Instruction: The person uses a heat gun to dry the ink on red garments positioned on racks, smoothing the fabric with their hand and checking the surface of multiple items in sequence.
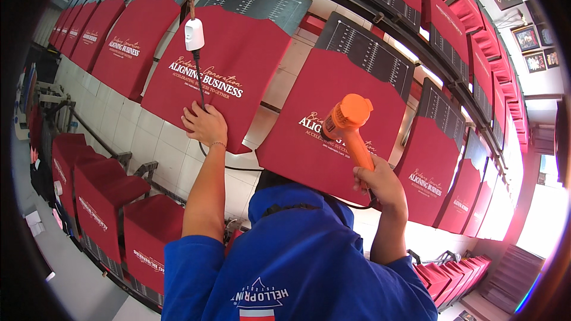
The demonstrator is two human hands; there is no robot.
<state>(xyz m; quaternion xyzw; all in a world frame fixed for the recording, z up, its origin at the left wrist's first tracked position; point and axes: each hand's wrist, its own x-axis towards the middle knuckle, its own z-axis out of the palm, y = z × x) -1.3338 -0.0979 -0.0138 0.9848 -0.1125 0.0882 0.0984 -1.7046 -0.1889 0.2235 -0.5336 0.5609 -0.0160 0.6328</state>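
Clasped in my right hand (380,179) is the handle of an orange hair dryer (351,120). Its head is above the printed chest of a dark red shirt (309,137), which is stretched over a flat board. My left hand (205,123) lies with fingers spread on the neighbouring red shirt (220,53), just below the white and gold print. A black cord (201,77) runs down past those fingers, and whether they touch it I cannot tell. It hangs from a white socket (194,34) over that shirt and passes behind my blue sleeve area toward the dryer.
Rows of red shirts on dark boards with white ruler marks (253,6) extend left and right. Black metal rails (440,65) carry another row behind. More red shirts (110,202) stand at the lower left. Framed pictures (526,38) hang on the wall at the right.
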